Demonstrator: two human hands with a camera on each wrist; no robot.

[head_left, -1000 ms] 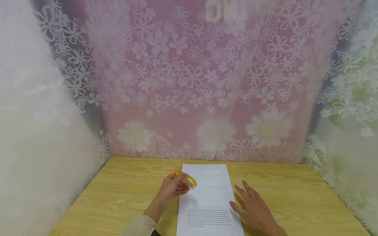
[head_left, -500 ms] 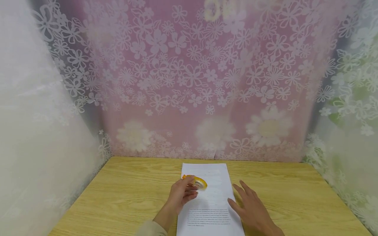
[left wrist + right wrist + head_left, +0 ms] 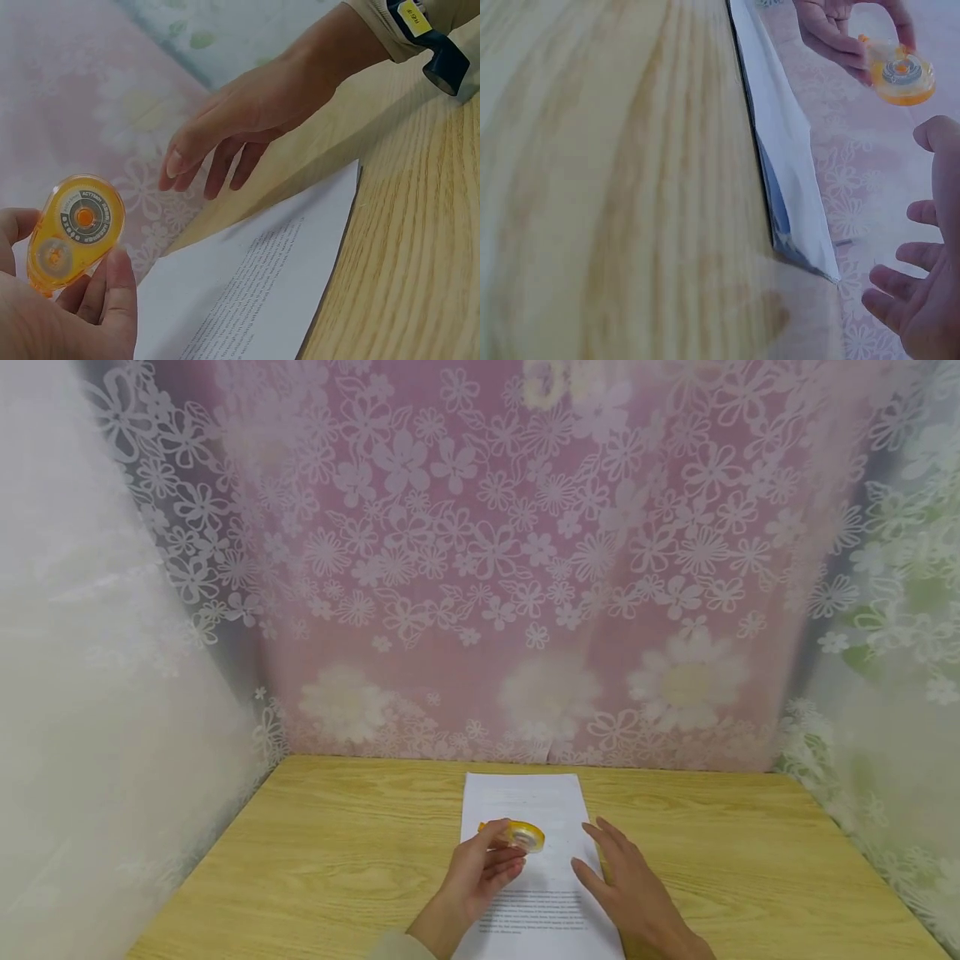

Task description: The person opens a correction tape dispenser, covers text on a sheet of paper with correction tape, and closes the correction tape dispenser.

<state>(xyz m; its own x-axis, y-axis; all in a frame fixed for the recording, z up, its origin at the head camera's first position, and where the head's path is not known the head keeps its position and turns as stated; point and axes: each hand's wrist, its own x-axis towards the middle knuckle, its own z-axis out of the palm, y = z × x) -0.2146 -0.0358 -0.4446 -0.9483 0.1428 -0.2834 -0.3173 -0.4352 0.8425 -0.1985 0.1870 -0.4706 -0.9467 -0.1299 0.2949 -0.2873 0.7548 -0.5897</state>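
An orange, see-through correction tape dispenser (image 3: 79, 225) is pinched between the thumb and fingers of my left hand (image 3: 483, 872). It is held up over the printed paper (image 3: 536, 910), and its round reel shows through the case. My right hand (image 3: 630, 877) hovers at the paper's right edge, fingers spread and slightly bent, holding nothing. In the right wrist view the dispenser (image 3: 901, 73) faces the thumb of my right hand (image 3: 930, 277), with a gap between them.
The paper looks like a stack of sheets lying on a wood-grain table (image 3: 322, 860). In the right wrist view one corner of the stack (image 3: 795, 225) lifts a little. A pink floral curtain (image 3: 517, 568) hangs behind the table, with pale sheets at both sides.
My left hand has carried the dispenser rightward and slightly toward me over the paper. My right hand has shifted slightly left, so the two hands are closer together.
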